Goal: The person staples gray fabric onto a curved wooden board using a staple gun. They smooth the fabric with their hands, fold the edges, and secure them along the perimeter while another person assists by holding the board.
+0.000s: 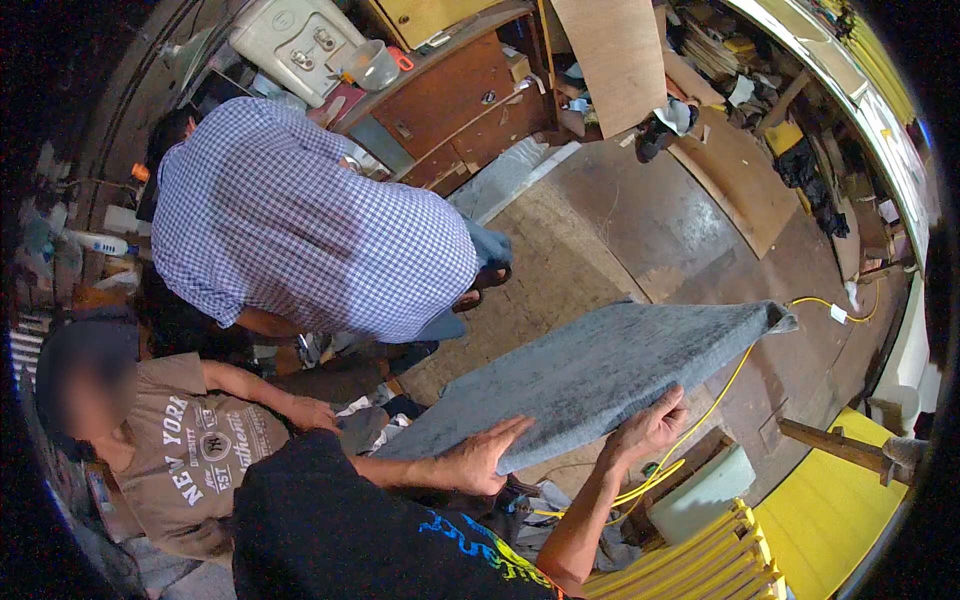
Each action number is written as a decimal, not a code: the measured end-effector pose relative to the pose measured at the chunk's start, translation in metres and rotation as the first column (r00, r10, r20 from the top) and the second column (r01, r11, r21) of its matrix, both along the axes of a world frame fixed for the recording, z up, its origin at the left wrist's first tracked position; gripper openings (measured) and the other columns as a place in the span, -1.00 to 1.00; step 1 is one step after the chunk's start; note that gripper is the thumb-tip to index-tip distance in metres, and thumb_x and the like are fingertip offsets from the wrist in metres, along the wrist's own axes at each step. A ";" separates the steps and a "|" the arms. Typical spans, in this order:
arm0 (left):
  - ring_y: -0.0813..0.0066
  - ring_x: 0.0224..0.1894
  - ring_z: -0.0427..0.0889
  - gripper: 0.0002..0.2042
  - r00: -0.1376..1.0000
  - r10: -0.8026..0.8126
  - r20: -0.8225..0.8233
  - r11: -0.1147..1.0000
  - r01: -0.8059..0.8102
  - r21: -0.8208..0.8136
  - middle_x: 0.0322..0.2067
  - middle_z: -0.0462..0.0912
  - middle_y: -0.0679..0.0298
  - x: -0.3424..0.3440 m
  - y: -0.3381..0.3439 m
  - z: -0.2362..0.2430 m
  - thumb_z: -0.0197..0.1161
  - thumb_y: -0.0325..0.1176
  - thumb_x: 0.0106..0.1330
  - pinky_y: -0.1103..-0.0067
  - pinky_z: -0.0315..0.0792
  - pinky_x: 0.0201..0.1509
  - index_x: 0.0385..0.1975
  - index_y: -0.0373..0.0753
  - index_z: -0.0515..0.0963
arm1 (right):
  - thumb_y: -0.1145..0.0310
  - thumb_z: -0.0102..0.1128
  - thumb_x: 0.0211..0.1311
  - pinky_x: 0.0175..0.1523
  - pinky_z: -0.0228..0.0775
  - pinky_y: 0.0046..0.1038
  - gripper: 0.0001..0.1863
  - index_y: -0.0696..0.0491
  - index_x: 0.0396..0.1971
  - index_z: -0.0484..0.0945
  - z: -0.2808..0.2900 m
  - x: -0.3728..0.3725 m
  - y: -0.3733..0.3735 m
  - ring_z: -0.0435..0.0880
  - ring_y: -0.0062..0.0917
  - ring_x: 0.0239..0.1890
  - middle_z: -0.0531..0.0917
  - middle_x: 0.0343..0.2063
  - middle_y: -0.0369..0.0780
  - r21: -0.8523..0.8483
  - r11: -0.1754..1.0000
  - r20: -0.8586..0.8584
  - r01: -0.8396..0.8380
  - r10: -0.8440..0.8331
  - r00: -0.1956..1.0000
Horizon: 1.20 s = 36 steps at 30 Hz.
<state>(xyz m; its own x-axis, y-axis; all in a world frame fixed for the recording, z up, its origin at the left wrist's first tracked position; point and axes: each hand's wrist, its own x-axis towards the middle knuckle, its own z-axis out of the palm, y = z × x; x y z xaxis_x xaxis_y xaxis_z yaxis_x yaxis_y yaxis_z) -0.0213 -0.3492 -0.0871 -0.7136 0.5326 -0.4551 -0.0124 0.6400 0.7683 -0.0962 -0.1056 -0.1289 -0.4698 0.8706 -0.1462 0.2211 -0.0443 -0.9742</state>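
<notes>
A flat, slab-like panel covered in grey plush fabric is tilted in front of me, its far right corner showing loose fabric. My left hand holds the near edge, its fingers stretched along the fabric. Farther right on that edge, my right hand grips the panel with bent fingers, the thumb side upward. The panel's underside is hidden, so I cannot tell whether anything else supports it.
To my left sits a person in a brown T-shirt. Beyond, another person in a checked shirt bends over. A yellow cord runs across the floor beside yellow slats. Wooden drawers and plywood sheets stand farther off.
</notes>
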 end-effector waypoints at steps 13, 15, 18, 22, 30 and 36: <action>-0.11 0.55 0.20 0.02 1.000 0.001 -0.012 1.000 0.000 0.020 0.51 0.19 -0.16 0.009 0.002 -0.006 0.36 -0.50 0.01 0.26 0.17 0.61 0.58 -0.30 0.01 | 0.02 0.10 0.64 -0.34 0.16 -0.52 -0.53 0.00 -0.47 0.32 -0.009 0.008 0.003 0.21 -0.69 -0.44 0.30 -0.52 -0.43 0.022 1.000 -0.010 0.006 -0.005 1.000; -0.11 0.56 0.20 0.02 1.000 0.002 -0.011 1.000 -0.002 0.012 0.51 0.19 -0.16 0.010 0.000 -0.004 0.36 -0.50 0.01 0.26 0.17 0.61 0.58 -0.29 0.01 | 0.03 0.10 0.64 -0.35 0.15 -0.53 -0.54 0.00 -0.47 0.32 -0.007 0.005 -0.002 0.20 -0.70 -0.45 0.29 -0.53 -0.44 -0.001 1.000 -0.064 0.027 -0.027 0.998; -0.11 0.55 0.21 0.01 1.000 0.005 -0.014 1.000 -0.004 0.005 0.51 0.19 -0.16 0.014 0.000 -0.008 0.35 -0.50 0.03 0.25 0.18 0.60 0.59 -0.28 0.01 | 0.08 0.14 0.61 -0.23 0.28 -0.45 -0.58 0.08 -0.42 0.43 -0.010 0.015 0.003 0.32 -0.62 -0.37 0.44 -0.47 -0.37 -0.023 1.000 -0.016 -0.012 0.012 1.000; -0.12 0.55 0.22 0.00 1.000 0.010 -0.026 1.000 -0.010 0.011 0.52 0.18 -0.15 0.020 0.000 -0.009 0.35 -0.49 0.05 0.25 0.19 0.60 0.59 -0.27 0.02 | 0.04 0.10 0.64 -0.37 0.13 -0.55 -0.54 -0.01 -0.47 0.31 -0.010 0.017 0.002 0.19 -0.71 -0.46 0.27 -0.53 -0.44 -0.004 1.000 -0.046 -0.004 0.004 0.999; -0.12 0.55 0.21 -0.02 0.999 0.004 -0.042 1.000 -0.004 0.020 0.52 0.18 -0.14 0.031 -0.007 -0.004 0.36 -0.47 0.07 0.25 0.19 0.60 0.59 -0.26 0.03 | 0.06 0.12 0.62 -0.26 0.23 -0.51 -0.59 0.04 -0.41 0.41 -0.003 0.030 -0.004 0.29 -0.65 -0.40 0.37 -0.49 -0.41 -0.028 1.000 -0.073 -0.009 0.006 0.997; -0.13 0.56 0.18 -0.01 0.999 -0.016 -0.030 1.000 0.015 -0.009 0.52 0.16 -0.15 0.034 -0.019 -0.004 0.37 -0.49 0.06 0.24 0.15 0.62 0.57 -0.31 0.03 | 0.05 0.14 0.62 -0.28 0.25 -0.53 -0.58 0.03 -0.41 0.40 0.006 0.032 -0.020 0.32 -0.66 -0.40 0.41 -0.49 -0.41 -0.117 0.993 -0.123 0.007 -0.021 0.992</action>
<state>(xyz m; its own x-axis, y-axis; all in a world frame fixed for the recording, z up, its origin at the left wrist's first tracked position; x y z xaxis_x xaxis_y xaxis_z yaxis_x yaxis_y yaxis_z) 0.0126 -0.3684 -0.0916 -0.7187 0.5398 -0.4384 0.0204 0.6465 0.7626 -0.0642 -0.1253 -0.1224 -0.4785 0.8578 -0.1877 0.0971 -0.1607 -0.9822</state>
